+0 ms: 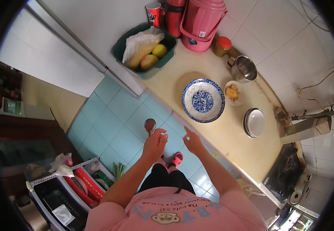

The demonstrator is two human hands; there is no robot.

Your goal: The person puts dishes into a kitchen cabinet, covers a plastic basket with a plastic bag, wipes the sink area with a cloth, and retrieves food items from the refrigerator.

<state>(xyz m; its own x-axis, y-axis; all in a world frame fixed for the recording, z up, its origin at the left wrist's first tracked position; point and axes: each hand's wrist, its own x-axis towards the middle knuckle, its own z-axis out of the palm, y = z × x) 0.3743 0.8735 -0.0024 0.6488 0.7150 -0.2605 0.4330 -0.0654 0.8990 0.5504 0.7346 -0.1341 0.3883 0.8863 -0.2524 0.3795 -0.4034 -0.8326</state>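
My left hand (155, 144) is raised over the floor, fingers curled around a spoon-like utensil with a round, shiny brownish head (150, 124); its handle is mostly hidden by the hand. My right hand (193, 141) hovers beside the counter edge with nothing in it, index finger stretched out and the others bent. Nearest to it on the counter (228, 134) sits a blue-and-white patterned bowl (203, 101). Right of that bowl lies a small plate with yellow-orange food pieces (232, 92), and a stack of small white bowls (255, 123) stands further along.
A green basin (147, 73) holds mangoes and a plastic bag. Behind stand a pink bucket (201, 27), a red-lidded jar (223, 46) and a metal cup (244, 69). A black stove (286, 165) is at right; a storage rack (63, 200) stands at lower left.
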